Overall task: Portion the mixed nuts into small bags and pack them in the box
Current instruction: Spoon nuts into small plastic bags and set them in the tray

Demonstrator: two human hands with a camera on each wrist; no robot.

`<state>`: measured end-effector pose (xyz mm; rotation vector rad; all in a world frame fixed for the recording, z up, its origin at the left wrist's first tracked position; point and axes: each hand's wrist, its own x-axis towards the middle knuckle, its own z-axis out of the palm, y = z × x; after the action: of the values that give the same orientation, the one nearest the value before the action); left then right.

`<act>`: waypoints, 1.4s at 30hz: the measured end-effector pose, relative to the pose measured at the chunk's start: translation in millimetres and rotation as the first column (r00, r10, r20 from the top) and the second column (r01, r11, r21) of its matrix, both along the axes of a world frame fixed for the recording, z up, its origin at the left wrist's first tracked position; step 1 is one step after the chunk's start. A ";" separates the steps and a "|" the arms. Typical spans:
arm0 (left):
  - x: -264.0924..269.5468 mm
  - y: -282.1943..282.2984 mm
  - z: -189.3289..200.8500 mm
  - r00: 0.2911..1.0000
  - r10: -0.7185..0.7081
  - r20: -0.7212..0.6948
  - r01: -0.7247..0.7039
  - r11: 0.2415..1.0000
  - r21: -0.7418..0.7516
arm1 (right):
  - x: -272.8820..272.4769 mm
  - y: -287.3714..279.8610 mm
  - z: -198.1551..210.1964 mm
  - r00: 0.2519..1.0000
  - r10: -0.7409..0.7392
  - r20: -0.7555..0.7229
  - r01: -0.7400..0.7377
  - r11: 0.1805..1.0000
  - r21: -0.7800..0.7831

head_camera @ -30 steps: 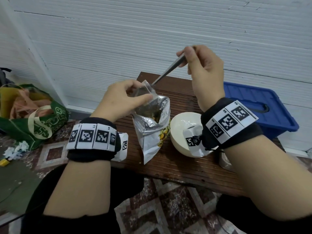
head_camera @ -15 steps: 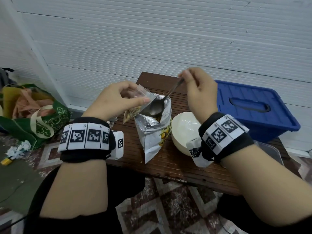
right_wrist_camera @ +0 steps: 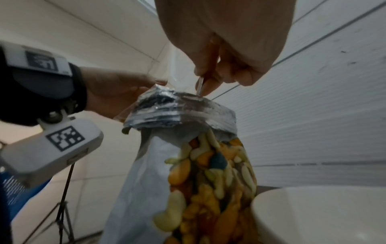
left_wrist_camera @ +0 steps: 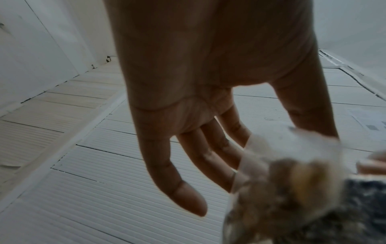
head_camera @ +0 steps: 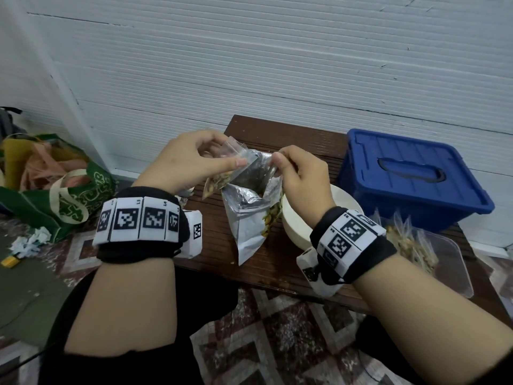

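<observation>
Above the foil nut pouch [head_camera: 251, 207], standing open on the table [head_camera: 288, 262], a small clear bag [head_camera: 222, 173] is pinched by the left hand [head_camera: 186, 162]; a spoon handle [right_wrist_camera: 200, 85] is gripped in the right hand [head_camera: 302, 179], lowered into the pouch mouth.

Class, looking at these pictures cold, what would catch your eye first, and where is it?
At centre, the silver foil pouch of mixed nuts stands open on the brown wooden table. The left hand pinches a small clear plastic bag beside its mouth. A blue lidded plastic box sits right.

Small clear bag [head_camera: 222, 173] part-filled, tilted beside open upright foil pouch [head_camera: 251, 215]
</observation>
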<state>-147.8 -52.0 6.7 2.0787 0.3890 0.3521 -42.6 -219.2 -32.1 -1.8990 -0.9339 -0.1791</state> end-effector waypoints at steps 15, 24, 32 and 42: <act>-3.4 -2.5 6.2 0.998 0.055 0.040 -0.056 0.997 0.044 | 38.9 -5.1 23.4 0.813 -0.355 -0.463 0.431 0.900 0.066; -5.4 2.3 7.4 0.998 0.065 -0.020 -0.062 0.988 0.139 | 58.8 -18.0 48.2 0.779 -0.380 -0.498 0.492 0.863 0.110; 5.3 -7.4 5.6 0.998 0.027 -0.052 -0.017 0.983 0.182 | 59.6 -9.7 65.9 0.837 -0.372 -0.401 0.443 0.891 0.098; 14.3 -14.7 4.3 0.996 0.003 -0.085 0.012 0.983 0.181 | 51.5 5.5 69.3 0.894 -0.329 -0.303 0.355 0.934 0.034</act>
<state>-133.5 -66.7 11.0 2.2777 0.4159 0.3063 8.9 -213.7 37.1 -1.9294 -0.3795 -0.1392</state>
